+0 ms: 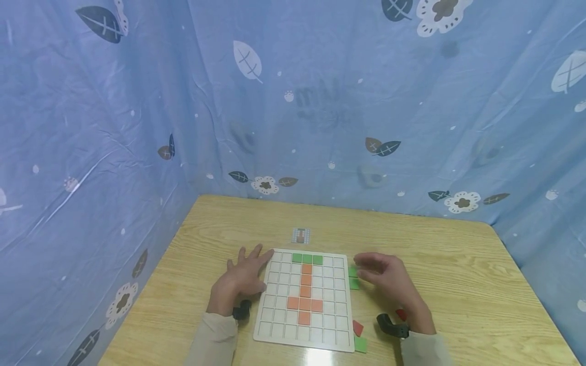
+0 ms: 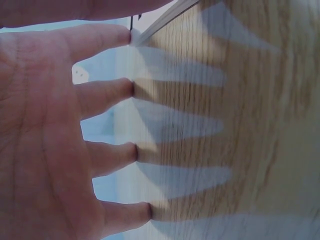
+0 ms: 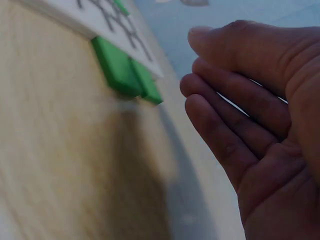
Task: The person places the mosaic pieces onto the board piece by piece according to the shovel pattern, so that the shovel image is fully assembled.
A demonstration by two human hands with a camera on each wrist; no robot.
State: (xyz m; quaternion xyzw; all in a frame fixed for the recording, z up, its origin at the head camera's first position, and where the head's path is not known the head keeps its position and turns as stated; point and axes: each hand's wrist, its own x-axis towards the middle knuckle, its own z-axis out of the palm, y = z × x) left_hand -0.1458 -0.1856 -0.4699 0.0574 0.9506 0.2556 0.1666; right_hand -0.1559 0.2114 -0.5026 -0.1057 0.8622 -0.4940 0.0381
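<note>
A white gridded board (image 1: 339, 321) lies on the table, with a row of green tiles (image 1: 307, 259) near its far edge and several orange tiles (image 1: 304, 304) below in a cross-like figure. My left hand (image 1: 240, 278) rests at the board's left edge, fingers spread. In the left wrist view its fingertips (image 2: 127, 87) press on the wood, one right at the board's corner. Beyond the right edge, my right hand (image 1: 389, 277) hovers with bent fingers and nothing visible between them. Two green tiles (image 3: 117, 70) lie against the board's edge just beside that hand.
A small printed card (image 1: 300, 236) lies behind the board. Near the board's front right corner are a red tile (image 1: 357, 328) and a green tile (image 1: 360, 344). Another red tile (image 1: 401, 314) is partly hidden by my right wrist. A blue patterned curtain (image 1: 320, 127) surrounds the wooden table (image 1: 480, 284).
</note>
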